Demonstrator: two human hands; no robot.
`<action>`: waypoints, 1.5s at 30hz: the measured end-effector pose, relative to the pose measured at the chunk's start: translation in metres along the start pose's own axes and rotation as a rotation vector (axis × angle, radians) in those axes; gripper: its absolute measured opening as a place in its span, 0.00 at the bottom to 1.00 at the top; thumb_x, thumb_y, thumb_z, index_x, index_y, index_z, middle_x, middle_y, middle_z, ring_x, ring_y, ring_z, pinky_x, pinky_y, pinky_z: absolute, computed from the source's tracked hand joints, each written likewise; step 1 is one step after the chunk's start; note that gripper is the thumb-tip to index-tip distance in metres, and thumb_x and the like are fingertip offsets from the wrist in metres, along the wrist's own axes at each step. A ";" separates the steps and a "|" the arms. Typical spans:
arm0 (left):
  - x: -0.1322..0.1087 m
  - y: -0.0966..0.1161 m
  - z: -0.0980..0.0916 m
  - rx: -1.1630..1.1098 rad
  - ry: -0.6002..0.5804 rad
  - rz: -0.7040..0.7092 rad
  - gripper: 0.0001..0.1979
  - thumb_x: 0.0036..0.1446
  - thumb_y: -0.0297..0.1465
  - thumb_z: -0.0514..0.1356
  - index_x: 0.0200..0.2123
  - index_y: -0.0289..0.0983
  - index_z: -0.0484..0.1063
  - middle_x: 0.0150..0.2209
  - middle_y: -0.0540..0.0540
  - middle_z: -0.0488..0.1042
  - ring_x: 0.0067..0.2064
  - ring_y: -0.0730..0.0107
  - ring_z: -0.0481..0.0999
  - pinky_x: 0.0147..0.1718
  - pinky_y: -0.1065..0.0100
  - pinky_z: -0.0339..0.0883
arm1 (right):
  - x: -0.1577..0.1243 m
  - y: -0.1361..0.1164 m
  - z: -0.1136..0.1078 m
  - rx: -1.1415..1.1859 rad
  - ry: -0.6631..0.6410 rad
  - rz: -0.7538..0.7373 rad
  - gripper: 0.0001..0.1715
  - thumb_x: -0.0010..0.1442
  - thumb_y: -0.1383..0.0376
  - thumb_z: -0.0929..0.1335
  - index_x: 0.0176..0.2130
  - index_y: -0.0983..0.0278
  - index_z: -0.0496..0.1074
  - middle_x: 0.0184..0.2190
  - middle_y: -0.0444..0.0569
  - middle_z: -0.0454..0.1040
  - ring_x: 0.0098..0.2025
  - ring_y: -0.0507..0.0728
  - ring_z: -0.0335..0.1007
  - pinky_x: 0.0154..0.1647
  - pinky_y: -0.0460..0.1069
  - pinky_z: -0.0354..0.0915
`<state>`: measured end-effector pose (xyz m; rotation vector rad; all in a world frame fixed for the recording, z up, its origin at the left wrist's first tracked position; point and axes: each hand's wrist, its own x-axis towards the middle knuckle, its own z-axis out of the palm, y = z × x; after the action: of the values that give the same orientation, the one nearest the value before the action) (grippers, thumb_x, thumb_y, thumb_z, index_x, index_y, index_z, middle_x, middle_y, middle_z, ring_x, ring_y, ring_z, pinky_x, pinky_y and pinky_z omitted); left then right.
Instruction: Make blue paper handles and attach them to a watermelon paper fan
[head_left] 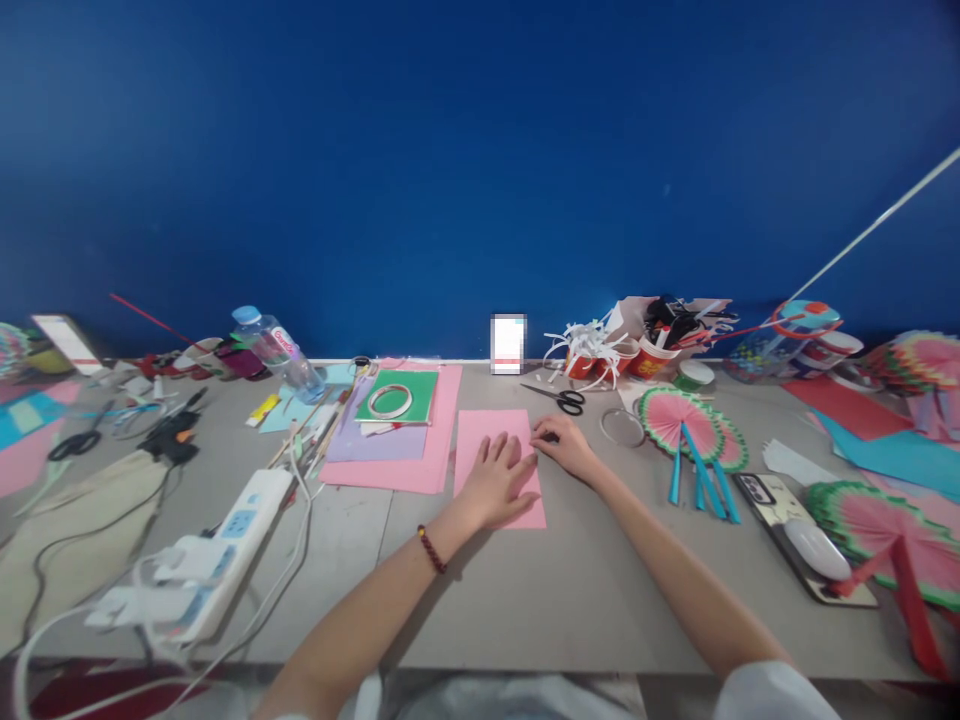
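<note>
A sheet of pink paper (476, 432) lies flat on the grey table in front of me. My left hand (499, 482) rests on it palm down, fingers spread, with a beaded bracelet at the wrist. At the paper's right edge, my right hand (564, 446) has its fingers bent and drawn together, with the fingertips on that edge. Black-handled scissors (570, 401) lie just beyond my right hand. Close by on the right are a clear ring-shaped tape roll (622, 427) and a pink and green paper fan (686, 425) with blue strips.
Left of the paper is a stack of coloured sheets (442, 440) topped by a silver ring (390, 402). A white power strip (244, 530) with cables and a water bottle (281, 350) stand further left. On the right lie a phone (765, 510), a mouse (816, 548) and another fan (892, 530).
</note>
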<state>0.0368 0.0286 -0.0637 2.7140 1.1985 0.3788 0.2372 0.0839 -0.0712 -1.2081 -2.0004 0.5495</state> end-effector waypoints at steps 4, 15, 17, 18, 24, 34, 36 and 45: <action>-0.003 -0.004 -0.004 -0.025 -0.024 0.038 0.31 0.56 0.47 0.53 0.61 0.42 0.57 0.64 0.37 0.52 0.66 0.44 0.45 0.61 0.43 0.39 | -0.001 -0.001 -0.004 0.037 -0.053 0.023 0.04 0.52 0.65 0.70 0.26 0.62 0.75 0.37 0.49 0.75 0.41 0.57 0.68 0.43 0.52 0.63; -0.003 -0.007 -0.011 -0.044 -0.041 0.072 0.31 0.55 0.47 0.55 0.60 0.43 0.58 0.64 0.37 0.51 0.66 0.44 0.45 0.61 0.43 0.40 | 0.001 0.010 0.000 0.076 0.011 0.042 0.07 0.53 0.62 0.69 0.25 0.62 0.74 0.35 0.50 0.75 0.38 0.56 0.70 0.38 0.50 0.65; -0.004 -0.006 -0.013 -0.040 -0.043 0.076 0.31 0.56 0.47 0.55 0.60 0.44 0.58 0.64 0.38 0.50 0.66 0.45 0.44 0.61 0.44 0.40 | 0.002 0.011 0.001 0.072 0.026 0.050 0.08 0.52 0.62 0.69 0.25 0.62 0.74 0.35 0.50 0.75 0.37 0.56 0.70 0.38 0.50 0.65; -0.004 -0.006 -0.013 -0.038 -0.045 0.078 0.31 0.56 0.47 0.54 0.60 0.44 0.57 0.64 0.39 0.50 0.66 0.46 0.44 0.61 0.44 0.41 | 0.002 0.012 0.001 0.070 0.034 0.055 0.08 0.52 0.62 0.69 0.24 0.62 0.74 0.35 0.50 0.75 0.37 0.56 0.70 0.38 0.50 0.65; -0.007 -0.005 -0.017 -0.031 -0.058 0.091 0.30 0.56 0.47 0.54 0.60 0.44 0.57 0.64 0.38 0.51 0.65 0.47 0.46 0.60 0.45 0.44 | 0.005 0.007 0.001 0.068 0.070 0.057 0.08 0.53 0.63 0.68 0.24 0.62 0.73 0.32 0.50 0.75 0.35 0.56 0.71 0.35 0.49 0.65; -0.008 0.019 -0.023 0.037 -0.012 0.075 0.27 0.56 0.50 0.52 0.55 0.42 0.64 0.52 0.38 0.64 0.53 0.50 0.62 0.49 0.51 0.57 | 0.001 0.003 0.004 -0.072 0.148 0.038 0.08 0.56 0.67 0.64 0.30 0.63 0.73 0.30 0.49 0.75 0.34 0.56 0.69 0.39 0.51 0.64; -0.005 0.017 -0.020 0.023 0.001 0.046 0.26 0.58 0.47 0.51 0.57 0.42 0.61 0.50 0.39 0.66 0.51 0.53 0.64 0.47 0.53 0.58 | -0.003 -0.001 0.004 -0.158 0.113 0.003 0.09 0.57 0.68 0.63 0.35 0.63 0.74 0.34 0.50 0.76 0.38 0.57 0.69 0.43 0.52 0.63; 0.002 0.000 -0.012 0.028 0.065 -0.014 0.30 0.55 0.47 0.55 0.56 0.37 0.61 0.58 0.36 0.62 0.58 0.50 0.60 0.54 0.52 0.53 | -0.013 -0.024 0.013 -0.487 -0.024 -0.014 0.14 0.60 0.67 0.63 0.44 0.61 0.74 0.43 0.53 0.74 0.45 0.60 0.66 0.45 0.54 0.60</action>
<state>0.0347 0.0307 -0.0523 2.7350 1.2484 0.4556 0.2176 0.0612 -0.0680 -1.4709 -2.2356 0.0628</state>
